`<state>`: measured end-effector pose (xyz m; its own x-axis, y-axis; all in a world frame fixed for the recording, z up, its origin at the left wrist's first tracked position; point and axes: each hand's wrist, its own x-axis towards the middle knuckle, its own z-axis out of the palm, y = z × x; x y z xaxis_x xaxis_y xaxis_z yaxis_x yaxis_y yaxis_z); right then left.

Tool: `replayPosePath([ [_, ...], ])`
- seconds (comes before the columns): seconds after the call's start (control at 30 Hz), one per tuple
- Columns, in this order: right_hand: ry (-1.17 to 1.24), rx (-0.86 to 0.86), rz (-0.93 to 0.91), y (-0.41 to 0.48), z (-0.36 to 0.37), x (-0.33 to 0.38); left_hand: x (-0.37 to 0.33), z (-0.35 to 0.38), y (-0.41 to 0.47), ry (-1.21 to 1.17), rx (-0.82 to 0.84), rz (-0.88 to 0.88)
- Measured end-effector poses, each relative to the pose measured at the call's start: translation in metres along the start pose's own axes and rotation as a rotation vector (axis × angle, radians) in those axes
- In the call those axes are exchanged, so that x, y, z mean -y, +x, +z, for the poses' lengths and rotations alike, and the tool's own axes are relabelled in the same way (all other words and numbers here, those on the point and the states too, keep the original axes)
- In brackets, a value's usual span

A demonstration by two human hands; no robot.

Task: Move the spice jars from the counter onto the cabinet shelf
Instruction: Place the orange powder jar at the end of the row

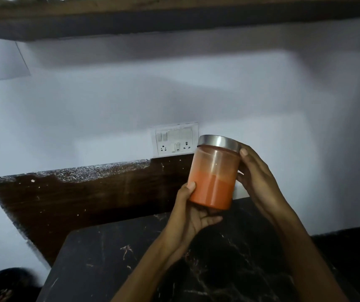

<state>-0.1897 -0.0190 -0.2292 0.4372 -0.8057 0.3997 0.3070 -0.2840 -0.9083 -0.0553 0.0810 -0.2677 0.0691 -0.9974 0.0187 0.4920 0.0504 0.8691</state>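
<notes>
A clear spice jar [214,173] with a steel lid and orange-red powder filling its lower half is held in the air above the dark marble counter [131,258]. My left hand [193,211] cups it from below, thumb on its left side. My right hand [256,175] grips its right side near the lid, thumb on the lid's edge. The jar tilts slightly to the right. High above runs the wooden cabinet shelf [174,9], its underside dark.
A white switch and socket panel [175,138] sits on the pale wall behind the jar. A dark wooden board [76,197] leans along the wall behind the counter. Steel vessels show dimly on the shelf at the top left.
</notes>
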Motion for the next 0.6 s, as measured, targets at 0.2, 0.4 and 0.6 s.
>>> replayPosePath([
  [0.2, 0.125, 0.053, 0.022, 0.005, -0.001, 0.009, -0.006, 0.022, -0.001, -0.207, 0.108, -0.107],
  [0.4, 0.307, 0.091, 0.099, 0.003, 0.004, 0.018, -0.012, 0.036, -0.002, -0.416, 0.155, -0.212],
  [0.6, 0.320, 0.047, 0.103, 0.005, 0.008, 0.024, -0.017, 0.040, -0.005, -0.550, 0.209, -0.293],
])
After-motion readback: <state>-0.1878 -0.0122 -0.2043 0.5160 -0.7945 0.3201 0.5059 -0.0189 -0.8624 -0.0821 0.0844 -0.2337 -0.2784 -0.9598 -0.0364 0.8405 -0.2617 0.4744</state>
